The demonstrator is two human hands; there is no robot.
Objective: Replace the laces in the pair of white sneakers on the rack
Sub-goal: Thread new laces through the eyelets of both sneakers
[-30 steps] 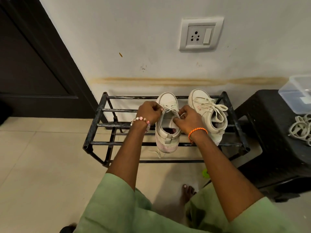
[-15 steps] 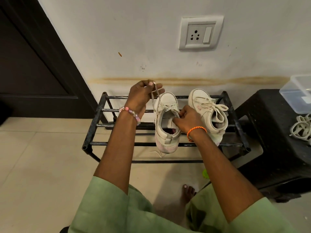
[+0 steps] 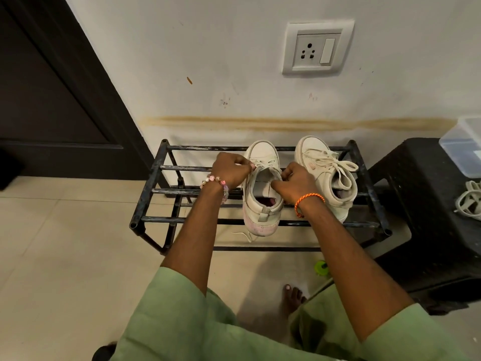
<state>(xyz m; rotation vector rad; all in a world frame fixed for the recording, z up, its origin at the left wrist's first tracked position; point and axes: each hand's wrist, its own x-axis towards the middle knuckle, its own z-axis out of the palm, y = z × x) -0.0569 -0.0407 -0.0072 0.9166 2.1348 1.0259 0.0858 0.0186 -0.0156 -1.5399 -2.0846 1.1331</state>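
Two white sneakers sit toward our rack's right end; our left hand pinches the left shoe's lace, our right hand grips its collar.

Off-white wall, scuffed, with small marks and a brownish horizontal stain band low down. White socket plate with switch mounted high on the right. Dark door in a dark frame at left. Pale beige floor tiles with thin grout lines. Black plastic stool at right, carrying a clear plastic box at the picture's edge. Small green object on the floor beside the stool, too small to identify. Soft, even indoor light, mild shadows beneath the furniture.
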